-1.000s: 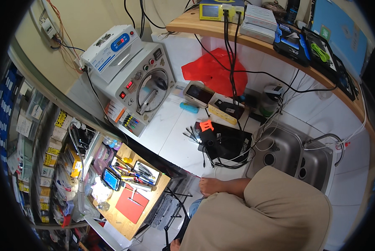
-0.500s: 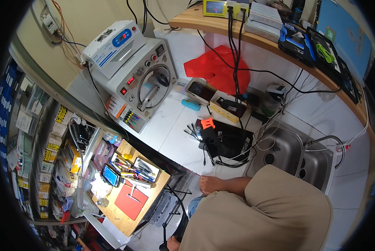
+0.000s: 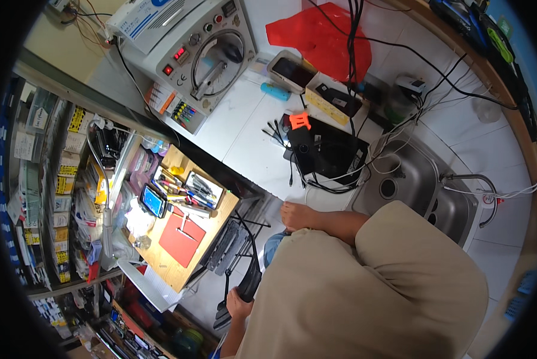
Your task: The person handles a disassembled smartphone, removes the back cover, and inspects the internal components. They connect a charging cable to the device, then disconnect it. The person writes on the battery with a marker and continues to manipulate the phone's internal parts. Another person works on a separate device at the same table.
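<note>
My right hand is low in the centre, beside the white counter's edge and just above my blue denim leg. Its fingers are bent and pressed together; what lies under them is hidden. My left hand is further down, closed on a black padded armrest of what looks like a folding chair. My khaki clothing fills the lower right. Left of my hands stands a lit wooden desk with a red mat, pens, tools and a blue-screened device.
The white counter holds a grey machine, open boxes, a black flat device with tangled cables and a red bag. A steel sink is at right, a wooden shelf beyond. Crowded racks line the left.
The whole view has shifted, so the scene sits higher in the picture. My left hand and forearm have come further into view at the lower edge. My right hand keeps its pose.
</note>
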The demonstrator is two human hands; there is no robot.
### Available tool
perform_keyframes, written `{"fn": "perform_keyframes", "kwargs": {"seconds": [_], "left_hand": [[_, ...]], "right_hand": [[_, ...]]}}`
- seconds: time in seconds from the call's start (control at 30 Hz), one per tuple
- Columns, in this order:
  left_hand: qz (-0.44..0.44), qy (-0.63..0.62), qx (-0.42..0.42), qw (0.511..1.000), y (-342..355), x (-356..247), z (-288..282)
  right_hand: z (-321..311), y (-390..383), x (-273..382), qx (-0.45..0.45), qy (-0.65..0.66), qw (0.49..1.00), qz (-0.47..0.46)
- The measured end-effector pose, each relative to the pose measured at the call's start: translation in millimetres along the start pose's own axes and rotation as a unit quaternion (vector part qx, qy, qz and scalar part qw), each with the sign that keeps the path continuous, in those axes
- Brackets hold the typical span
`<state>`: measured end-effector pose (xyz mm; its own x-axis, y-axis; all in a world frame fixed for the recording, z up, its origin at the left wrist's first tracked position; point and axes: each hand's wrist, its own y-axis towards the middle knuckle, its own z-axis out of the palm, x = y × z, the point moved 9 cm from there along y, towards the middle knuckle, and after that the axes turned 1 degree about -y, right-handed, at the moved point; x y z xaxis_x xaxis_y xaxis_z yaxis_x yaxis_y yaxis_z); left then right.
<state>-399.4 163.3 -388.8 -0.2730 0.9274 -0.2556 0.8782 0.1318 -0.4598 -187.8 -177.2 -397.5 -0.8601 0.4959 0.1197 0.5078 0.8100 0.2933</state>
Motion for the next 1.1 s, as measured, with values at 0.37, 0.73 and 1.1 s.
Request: {"fn": "perform_keyframes", "kwargs": {"seconds": [0.37,0.73,1.1], "left_hand": [[0.015,0.025,0.02,0.999,-1,0,4],[0.123,0.099,-0.101,0.982,-5,-12,-4],[0.068,0.048,-0.043,0.996,-1,10,14]], "right_hand": [[-8,1,1,-0.001,-0.034,0.999,0.012],[-13,2,1,-0.029,-0.044,0.999,-0.01],[-10,1,0,-0.03,-0.027,0.999,0.0]]}}
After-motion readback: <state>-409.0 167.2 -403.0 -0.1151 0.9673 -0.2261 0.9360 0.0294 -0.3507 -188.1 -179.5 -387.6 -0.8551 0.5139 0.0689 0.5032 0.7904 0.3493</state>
